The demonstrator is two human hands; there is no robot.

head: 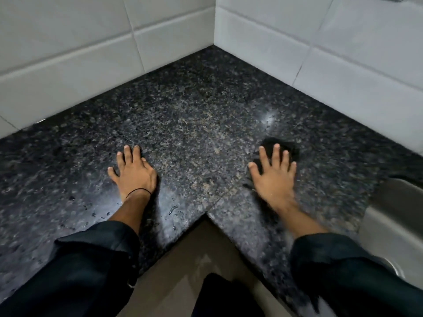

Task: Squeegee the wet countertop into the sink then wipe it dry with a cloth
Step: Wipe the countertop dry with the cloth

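Countertop (196,115), dark speckled granite, fills the corner where two white tiled walls (68,53) meet, and it wraps round in an L with a notch at the near edge. Most of the middle looks matt and streak-free, so the squeegee step seems done; no squeegee is in view. The wiping step appears to be in hand.

Right hand (273,177) lies flat with fingers spread, pressing down on a dark cloth (286,145) that shows as a bunched patch under and beyond the fingertips. The fingers are splayed rather than curled, so the cloth is pinned, not gripped. The forearm is blurred, which suggests a stroke under way. Left hand (132,172) rests palm down on the bare stone, fingers loose and holding nothing, likely as a brace; a thin black band sits at its wrist.

Drops (172,210) of water are visible near the front edge, beside the left forearm, and a shiny patch sits just beyond the cloth. Sink (393,216), steel, lies at the right edge, near the right hand.

Next, I judge, the cloth needs to sweep left across the notch to take up those drops, with even downward pressure, and the left hand must lift clear.
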